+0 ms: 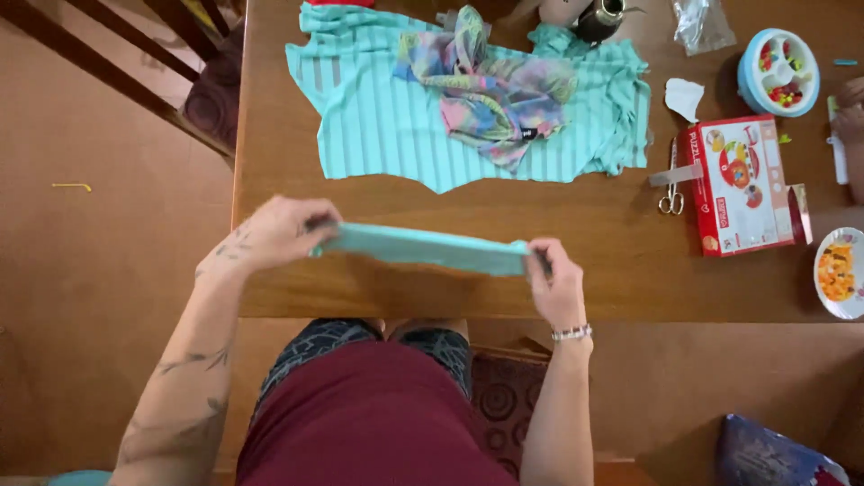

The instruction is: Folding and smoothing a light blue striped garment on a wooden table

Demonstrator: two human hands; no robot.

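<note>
- The left hand (281, 232) is gripping one end of a folded teal strip (423, 248), fingers curled shut around the cloth.
- The right hand (555, 279) is pinching the other end, fingers closed tight on it; a bracelet (572, 333) is sitting on that wrist.
- The strip is stretching taut between both hands, hanging just above the near edge of the table (585, 252).
- Farther back on the table, a larger teal striped cloth (378, 117) is lying spread flat, with a multicoloured scarf (490, 90) crumpled on top of it.
- To the right, scissors (670, 193) are lying just beside a red box (742, 184).
- Beyond the box, a round blue tray (779, 72) is holding small coloured bits, and a white plate (839, 272) is sitting at the right edge.
- Nothing is lying between the hands and the spread cloth.
</note>
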